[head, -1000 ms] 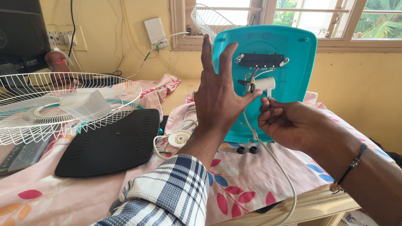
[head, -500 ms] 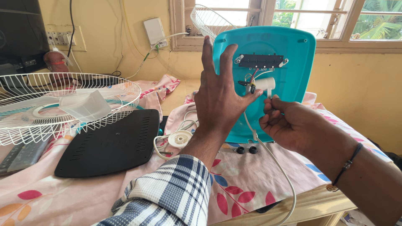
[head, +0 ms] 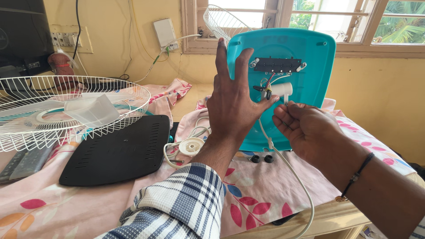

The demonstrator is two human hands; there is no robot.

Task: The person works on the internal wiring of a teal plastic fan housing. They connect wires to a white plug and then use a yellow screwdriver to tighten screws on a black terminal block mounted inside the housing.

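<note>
A teal plastic fan base shell [head: 310,62] stands upright on the table, its inside facing me. It carries a black switch strip [head: 277,65], a white cylindrical part [head: 280,90] and coloured wires. My left hand [head: 232,104] lies flat against the shell with fingers spread, steadying it. My right hand [head: 305,128] is closed, pinching a thin wire just below the white part. A white power cord [head: 290,170] runs from there down over the table edge.
A white wire fan guard [head: 66,110] with clear blades lies at left. A black base plate [head: 119,150] sits beside it. A coiled white cord with a round cap [head: 191,146] and two small black knobs [head: 261,158] rest on the floral cloth [head: 265,194].
My right hand has shifted slightly down and right, fingers closing tighter on the wire. The left hand stays pressed on the teal shell.
</note>
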